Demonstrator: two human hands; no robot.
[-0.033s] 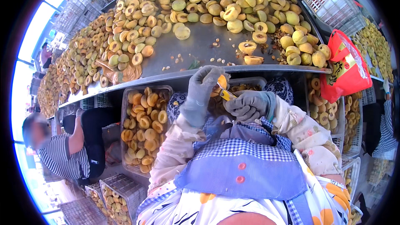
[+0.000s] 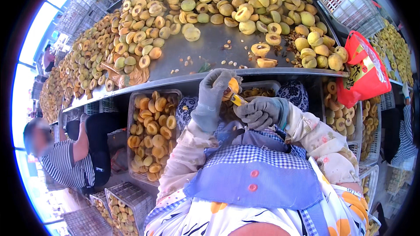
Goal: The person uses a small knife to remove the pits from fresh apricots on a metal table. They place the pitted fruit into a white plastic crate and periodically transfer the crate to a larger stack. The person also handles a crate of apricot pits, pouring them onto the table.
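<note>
My left hand [image 2: 211,95], in a grey glove, is closed around an orange-yellow peach piece [image 2: 233,85] just in front of the table's near edge. In my right hand [image 2: 261,112], also grey-gloved, is a small yellow-handled knife [image 2: 238,100]. Its metal tip meets the peach flesh; the fingers hide the rest of the handle. Beyond my hands, the metal table [image 2: 210,46] carries a wide heap of halved peaches [image 2: 148,26]. Several whole-looking peaches [image 2: 316,46] sit at the right, and two cut halves [image 2: 260,50] lie near the edge.
Left of my lap stands a crate of peach halves [image 2: 153,135]; more filled crates [image 2: 345,118] are on the right. A red bag [image 2: 365,70] hangs over the table's right corner. A seated person in a striped shirt [image 2: 70,161] is at the left. Loose pits dot the table.
My right hand and the knife have shifted very slightly to the left. My left hand still grips the peach piece.
</note>
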